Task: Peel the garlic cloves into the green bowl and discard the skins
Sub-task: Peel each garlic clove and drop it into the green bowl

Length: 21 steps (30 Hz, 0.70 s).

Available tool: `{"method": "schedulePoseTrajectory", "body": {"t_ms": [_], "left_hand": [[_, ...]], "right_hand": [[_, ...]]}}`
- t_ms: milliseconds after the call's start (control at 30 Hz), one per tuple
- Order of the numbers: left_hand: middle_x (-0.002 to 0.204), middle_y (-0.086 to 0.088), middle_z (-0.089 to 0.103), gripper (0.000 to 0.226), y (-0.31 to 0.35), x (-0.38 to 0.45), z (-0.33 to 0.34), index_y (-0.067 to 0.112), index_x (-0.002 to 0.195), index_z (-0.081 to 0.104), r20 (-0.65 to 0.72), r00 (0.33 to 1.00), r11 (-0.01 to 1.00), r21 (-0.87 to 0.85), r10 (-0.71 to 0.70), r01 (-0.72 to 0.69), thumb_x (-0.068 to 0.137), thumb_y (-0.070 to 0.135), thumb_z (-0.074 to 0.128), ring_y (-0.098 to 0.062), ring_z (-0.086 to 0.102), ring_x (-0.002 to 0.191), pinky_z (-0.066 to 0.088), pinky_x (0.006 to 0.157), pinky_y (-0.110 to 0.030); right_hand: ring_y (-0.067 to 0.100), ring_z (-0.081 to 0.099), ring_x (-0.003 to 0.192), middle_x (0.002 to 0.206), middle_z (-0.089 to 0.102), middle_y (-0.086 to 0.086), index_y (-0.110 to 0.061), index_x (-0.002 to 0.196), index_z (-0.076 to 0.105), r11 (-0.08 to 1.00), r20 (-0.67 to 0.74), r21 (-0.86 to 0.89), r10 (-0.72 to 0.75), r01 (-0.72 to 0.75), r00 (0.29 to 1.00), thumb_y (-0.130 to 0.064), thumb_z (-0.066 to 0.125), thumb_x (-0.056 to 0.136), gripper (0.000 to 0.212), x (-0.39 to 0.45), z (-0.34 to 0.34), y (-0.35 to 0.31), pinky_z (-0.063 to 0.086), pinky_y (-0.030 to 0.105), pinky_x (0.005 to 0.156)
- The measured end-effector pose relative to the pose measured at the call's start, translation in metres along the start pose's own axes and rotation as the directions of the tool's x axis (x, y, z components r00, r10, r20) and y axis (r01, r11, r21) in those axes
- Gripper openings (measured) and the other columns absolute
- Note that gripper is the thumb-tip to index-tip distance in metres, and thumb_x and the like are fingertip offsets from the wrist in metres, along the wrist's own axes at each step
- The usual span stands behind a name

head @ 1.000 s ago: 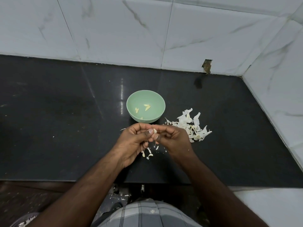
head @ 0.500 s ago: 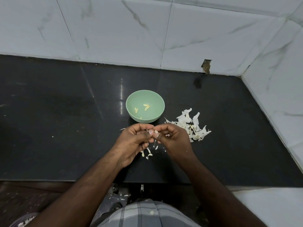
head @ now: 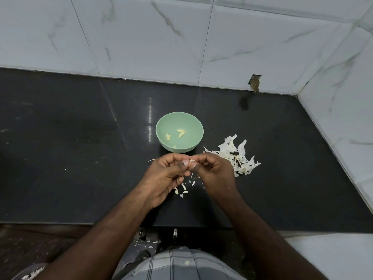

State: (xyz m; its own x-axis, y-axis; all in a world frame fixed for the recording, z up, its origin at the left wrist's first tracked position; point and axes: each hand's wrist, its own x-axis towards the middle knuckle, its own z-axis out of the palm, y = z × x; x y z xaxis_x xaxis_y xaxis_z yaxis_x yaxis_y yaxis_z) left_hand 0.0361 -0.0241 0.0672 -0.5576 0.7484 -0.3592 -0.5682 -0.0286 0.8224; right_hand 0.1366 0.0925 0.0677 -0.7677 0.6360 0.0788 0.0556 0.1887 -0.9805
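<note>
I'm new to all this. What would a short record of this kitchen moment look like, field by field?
surface: black countertop against white marble-look wall tiles
bowl: green bowl, a few peeled cloves inside
left hand: pinches a garlic clove
right hand: pinches the same clove
skins: large pile right of the bowl; small scraps under the hands
stage: peeling underway, skins not yet discarded
</note>
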Motion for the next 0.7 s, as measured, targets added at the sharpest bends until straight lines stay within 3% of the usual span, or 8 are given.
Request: {"method": "schedulePoseTrajectory", "body": {"t_ms": [167,367,500,700], "left_hand": [[0.083,-0.006,0.072,0.023,-0.0006,0.0006,0.0019,0.005,0.098,0.071,0.008,1.000,1.000,-0.003,0.001,-0.001,0.078,0.017,0.073,-0.009,0.061,0.067,0.047,0.054,-0.015],[0.081,-0.006,0.071,0.009,-0.0018,0.0010,0.0018,0.008,0.093,0.073,-0.014,1.000,1.000,-0.005,0.001,-0.001,0.086,0.013,0.069,-0.010,0.060,0.066,0.046,0.054,-0.015],[0.079,-0.008,0.069,0.007,0.0005,0.0033,-0.0006,0.007,0.094,0.073,-0.035,0.999,1.000,-0.013,0.014,-0.015,0.091,0.007,0.066,-0.011,0.058,0.066,0.046,0.054,-0.016],[0.081,-0.005,0.072,0.011,0.0008,0.0035,-0.0013,0.008,0.092,0.075,0.005,1.000,1.000,-0.001,0.017,-0.017,0.092,0.009,0.065,-0.009,0.058,0.069,0.046,0.056,-0.015]], "right_hand": [[0.007,0.068,0.074,0.077,0.074,-0.006,-0.017,0.084,0.077,0.998,-0.045,-0.060,-0.023,0.020,0.999,-0.004,0.073,0.086,0.014,0.0004,0.0035,0.0025,0.052,0.024,0.073],[0.012,0.071,0.081,0.082,0.075,-0.004,-0.017,0.090,0.077,0.999,-0.006,-0.028,0.015,-0.015,1.000,-0.008,0.072,0.087,0.010,0.0007,0.0028,0.0018,0.057,0.034,0.079],[0.019,0.073,0.088,0.089,0.077,0.000,-0.018,0.099,0.078,1.000,0.053,0.017,0.006,-0.006,0.999,0.002,0.070,0.085,0.025,0.0029,0.0010,0.0005,0.058,0.041,0.086],[0.008,0.071,0.076,0.079,0.076,-0.003,-0.020,0.084,0.077,1.000,-0.011,0.024,0.013,-0.012,1.000,0.005,0.074,0.081,0.026,0.0045,0.0021,-0.0035,0.054,0.023,0.074]]}}
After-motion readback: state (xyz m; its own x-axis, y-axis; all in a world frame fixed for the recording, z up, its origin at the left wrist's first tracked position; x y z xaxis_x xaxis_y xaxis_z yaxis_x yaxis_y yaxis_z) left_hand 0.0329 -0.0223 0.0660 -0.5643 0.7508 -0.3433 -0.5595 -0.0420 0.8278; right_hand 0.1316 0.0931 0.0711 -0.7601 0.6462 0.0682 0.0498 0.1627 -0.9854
